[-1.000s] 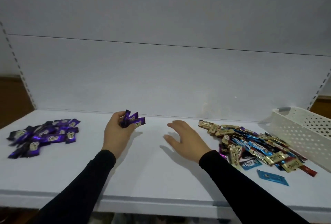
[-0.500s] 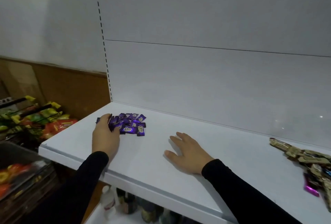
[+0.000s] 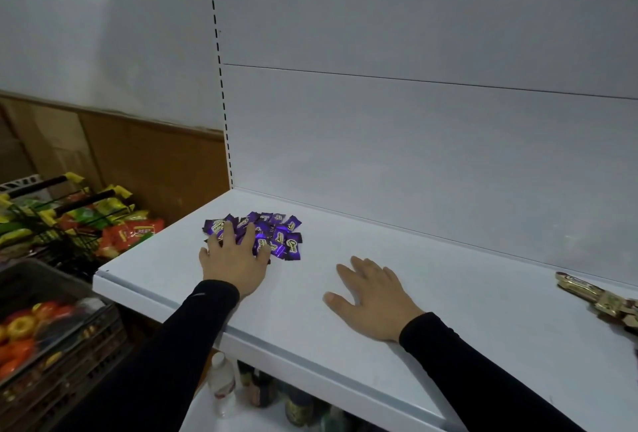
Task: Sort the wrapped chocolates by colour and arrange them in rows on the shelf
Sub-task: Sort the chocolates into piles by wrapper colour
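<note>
Snack baskets (image 3: 79, 221) beside shelf (image 3: 345, 345); bottles (image 3: 222, 381) beneath.

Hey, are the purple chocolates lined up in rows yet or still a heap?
A loose heap: the purple chocolates overlap at mixed angles under the left hand.

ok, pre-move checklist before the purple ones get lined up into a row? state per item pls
1. Left hand free of a held chocolate: ok, fingers lie spread flat on the purple chocolates.
2. Right hand free: ok, flat on the shelf, holding nothing.
3. Purple pile all one colour: ok, no other colour shows in it.
4. Purples in a row: not ok, they lie in a loose overlapping heap.
5. Bare shelf between pile and right hand for a row: ok.
6. Other colours sorted: cannot tell, only a few gold chocolates show at the right edge.
</note>
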{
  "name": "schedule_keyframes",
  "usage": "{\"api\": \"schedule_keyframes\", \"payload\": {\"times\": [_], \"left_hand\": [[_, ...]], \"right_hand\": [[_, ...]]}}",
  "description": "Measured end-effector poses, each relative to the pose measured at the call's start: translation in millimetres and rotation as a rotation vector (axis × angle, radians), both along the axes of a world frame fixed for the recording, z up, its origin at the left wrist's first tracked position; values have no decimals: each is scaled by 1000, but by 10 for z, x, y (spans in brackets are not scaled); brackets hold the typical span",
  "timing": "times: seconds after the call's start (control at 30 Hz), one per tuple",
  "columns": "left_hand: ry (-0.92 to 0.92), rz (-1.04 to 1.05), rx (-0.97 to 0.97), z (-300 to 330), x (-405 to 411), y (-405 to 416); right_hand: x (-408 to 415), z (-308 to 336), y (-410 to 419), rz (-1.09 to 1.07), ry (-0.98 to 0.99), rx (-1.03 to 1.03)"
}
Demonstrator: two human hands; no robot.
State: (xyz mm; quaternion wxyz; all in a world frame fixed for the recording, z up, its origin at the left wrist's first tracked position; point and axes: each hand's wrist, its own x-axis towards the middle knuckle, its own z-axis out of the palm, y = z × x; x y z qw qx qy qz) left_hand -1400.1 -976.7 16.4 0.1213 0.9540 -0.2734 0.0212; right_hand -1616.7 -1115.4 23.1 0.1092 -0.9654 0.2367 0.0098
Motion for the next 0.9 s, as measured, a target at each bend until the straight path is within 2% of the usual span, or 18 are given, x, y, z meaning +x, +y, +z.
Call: {"api": "schedule_keyframes", "payload": {"times": [0.2,0.4,0.5,0.63,0.9], "left_hand": [[37,31,0,62,116,-73],[-97,-26,-141,121,-21,-25],[-114,-193,-278,220,-241,-91],[6,-445,-434,404,-757,-343],[79,-734,-478,577,-1977,-1059]], "right_hand": [[14,1,-9,4,-3,6],[-81,103,16,-5,-110,42],[-247,169,-36,-50,-198,51],[-679,265,-231,-124,-316,15],[-2070,372,-690,-377,-392,-112]]}}
